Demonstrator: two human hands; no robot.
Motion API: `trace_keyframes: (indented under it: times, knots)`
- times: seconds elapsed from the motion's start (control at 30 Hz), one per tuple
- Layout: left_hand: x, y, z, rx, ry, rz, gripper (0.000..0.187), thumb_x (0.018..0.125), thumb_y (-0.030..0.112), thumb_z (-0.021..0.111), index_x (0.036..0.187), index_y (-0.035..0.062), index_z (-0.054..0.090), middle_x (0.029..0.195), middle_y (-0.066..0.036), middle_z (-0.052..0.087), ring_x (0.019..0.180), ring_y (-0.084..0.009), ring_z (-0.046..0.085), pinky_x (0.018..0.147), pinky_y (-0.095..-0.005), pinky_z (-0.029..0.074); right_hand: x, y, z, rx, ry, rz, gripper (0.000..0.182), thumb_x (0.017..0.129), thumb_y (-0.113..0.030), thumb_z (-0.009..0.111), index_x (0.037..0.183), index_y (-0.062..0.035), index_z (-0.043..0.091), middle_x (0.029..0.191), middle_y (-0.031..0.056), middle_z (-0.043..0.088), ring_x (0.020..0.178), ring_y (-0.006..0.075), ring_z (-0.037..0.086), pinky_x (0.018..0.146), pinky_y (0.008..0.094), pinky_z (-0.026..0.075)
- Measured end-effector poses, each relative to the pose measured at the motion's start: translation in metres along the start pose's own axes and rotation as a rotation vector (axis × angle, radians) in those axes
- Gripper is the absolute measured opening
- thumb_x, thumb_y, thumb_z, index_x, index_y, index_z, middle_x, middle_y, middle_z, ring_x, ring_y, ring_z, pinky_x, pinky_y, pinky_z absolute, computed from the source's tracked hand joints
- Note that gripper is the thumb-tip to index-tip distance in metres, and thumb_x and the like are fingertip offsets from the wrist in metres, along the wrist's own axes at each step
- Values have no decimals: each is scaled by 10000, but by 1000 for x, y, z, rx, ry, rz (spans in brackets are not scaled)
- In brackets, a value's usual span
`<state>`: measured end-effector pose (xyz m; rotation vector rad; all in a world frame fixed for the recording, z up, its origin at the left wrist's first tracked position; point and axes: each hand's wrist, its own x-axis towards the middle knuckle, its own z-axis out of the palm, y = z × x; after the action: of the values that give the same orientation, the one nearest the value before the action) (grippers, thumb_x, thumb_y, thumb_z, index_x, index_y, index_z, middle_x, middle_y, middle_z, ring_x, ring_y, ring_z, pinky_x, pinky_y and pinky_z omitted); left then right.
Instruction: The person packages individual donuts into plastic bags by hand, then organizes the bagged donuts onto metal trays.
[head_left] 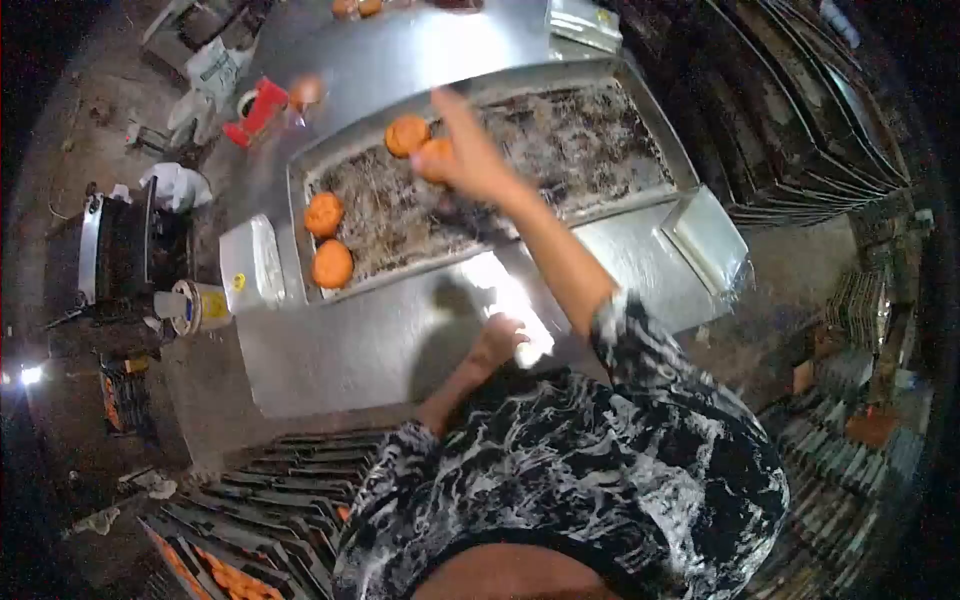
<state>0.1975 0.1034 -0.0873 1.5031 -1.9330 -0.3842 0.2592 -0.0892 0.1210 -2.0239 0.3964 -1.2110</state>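
My right hand (473,163), smeared by motion, reaches over the large worn metal tray (560,211). One finger stretches toward the far rim and the thumb stands apart from it. Beneath the hand lies an orange-brown bun (432,163), partly covered by the thumb. Another bun (407,135) sits just to its left. Two more buns, one (323,214) above the other (332,264), lie at the tray's left end. By the table's near edge my left hand (497,338) has its fingers curled, against a bright glare. What it holds, if anything, is lost in that glare.
The tray rests on a shiny steel table (330,355). Stacks of clear plastic sheets or bags lie left (252,262) and right (705,240). A red tape dispenser (258,112) stands beyond the tray's left corner, beside a blurred bun (306,93). Dark racks (780,110) rise at right.
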Motion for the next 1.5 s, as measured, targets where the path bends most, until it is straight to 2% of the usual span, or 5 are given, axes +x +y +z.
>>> trace_keyframes:
  times: [0.17,0.87,1.13,1.33,1.5]
  knots:
    - [-8,-16,-21,-672,59,-404,222,701,185,554,828,8,596,805,-116,591,746,-246,557,689,-341,435,-191,-17,-74,492,-1004,726,270,800,-234,543,955,-15,572,820,80,607,729,123,558,674,267,441]
    - [75,46,-124,-572,504,-431,127,754,31,554,859,-19,603,814,-118,540,735,-221,538,632,-287,427,-180,-2,-60,206,-461,871,206,839,-122,390,817,-4,558,524,1,502,389,55,425,322,208,312]
    - [27,-49,-166,-1319,973,-263,410,843,228,470,1184,22,370,1038,-95,501,976,-218,484,885,-375,381,-102,-23,81,1783,-284,976,542,843,-410,430,1306,-207,237,1276,78,358,1115,224,416,950,332,328]
    - [-59,-99,-253,-1393,1476,-595,414,827,216,476,1186,54,349,1019,-84,473,925,-225,493,813,-419,438,20,91,143,-925,-538,-87,803,654,-298,677,1294,-73,248,1308,243,250,1158,403,318,950,422,306]
    - [-88,-86,-285,-1476,1747,-618,432,796,177,487,1182,39,347,1054,-80,419,990,-244,445,842,-486,402,21,148,156,-556,-585,84,584,695,-311,632,1171,-36,435,1160,225,437,1035,367,448,880,408,369]
